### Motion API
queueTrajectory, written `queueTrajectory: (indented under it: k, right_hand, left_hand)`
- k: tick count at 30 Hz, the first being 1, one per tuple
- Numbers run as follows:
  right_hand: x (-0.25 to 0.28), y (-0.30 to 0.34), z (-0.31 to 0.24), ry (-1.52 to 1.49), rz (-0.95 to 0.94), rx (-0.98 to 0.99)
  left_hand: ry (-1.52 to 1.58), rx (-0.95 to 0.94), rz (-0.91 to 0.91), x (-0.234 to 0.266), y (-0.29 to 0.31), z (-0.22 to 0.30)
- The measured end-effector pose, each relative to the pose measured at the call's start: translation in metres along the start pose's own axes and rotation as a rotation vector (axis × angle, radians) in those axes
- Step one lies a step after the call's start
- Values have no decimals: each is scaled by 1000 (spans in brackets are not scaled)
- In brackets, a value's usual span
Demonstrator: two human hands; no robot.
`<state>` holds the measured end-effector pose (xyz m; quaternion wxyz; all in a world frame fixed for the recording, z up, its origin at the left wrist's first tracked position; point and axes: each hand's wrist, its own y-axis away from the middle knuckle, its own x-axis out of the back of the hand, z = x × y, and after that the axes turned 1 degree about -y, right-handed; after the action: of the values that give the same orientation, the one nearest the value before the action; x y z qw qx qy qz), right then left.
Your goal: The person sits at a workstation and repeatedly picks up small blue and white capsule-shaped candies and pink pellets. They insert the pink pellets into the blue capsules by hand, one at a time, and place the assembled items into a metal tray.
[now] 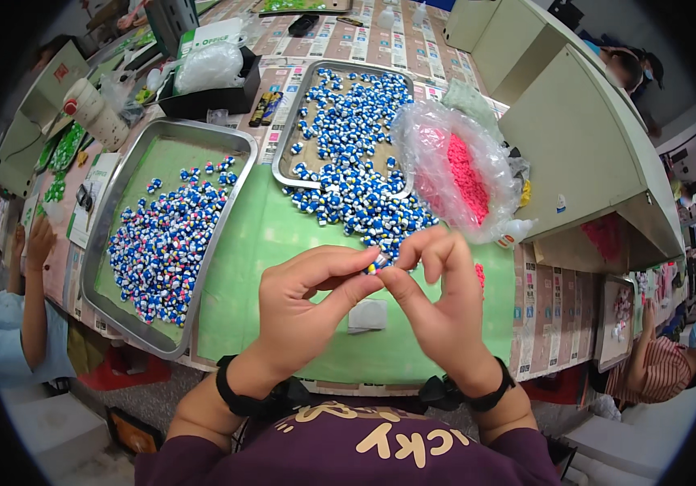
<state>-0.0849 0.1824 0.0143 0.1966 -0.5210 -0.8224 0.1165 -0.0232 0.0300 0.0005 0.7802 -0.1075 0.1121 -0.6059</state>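
Note:
My left hand (303, 301) pinches a tiny blue, white and yellow figure-like piece (377, 263) between thumb and forefinger. Opposite it, my right hand (445, 312) has its thumb and forefinger pressed together against that piece; whatever else may be in them is hidden. Just beyond my fingers, a heap of similar blue and white pieces (364, 202) spills from a metal tray (278, 158) onto the green mat (243, 267). Below my fingertips lies a small whitish square pad (367, 316). Some loose pink bits (480, 277) show beside my right hand.
A second metal tray (194, 312) at left holds pieces with pink on them. A clear plastic bag of pink bits (468, 178) stands beyond my right hand. Pale cabinets (583, 138) edge the right side, and a black box (210, 101) stands far left. Other people sit at both sides.

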Motion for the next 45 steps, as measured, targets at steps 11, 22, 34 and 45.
queueTrajectory:
  k: [11,22,34,45]
  right_hand:
    - [118,18,42,476,-234,-293]
    - [105,37,55,710,-572,38]
    - [96,36,52,843,-601,7]
    - [78,36,52,688,-599,-48]
  left_hand:
    - [-778,-5,480,145,36,-5]
    - [-1152,-11,388,150,22,0]
    - [-810,-161,-485,1,-37,-58]
    - [-813,-235,-551,0,-43,-81]
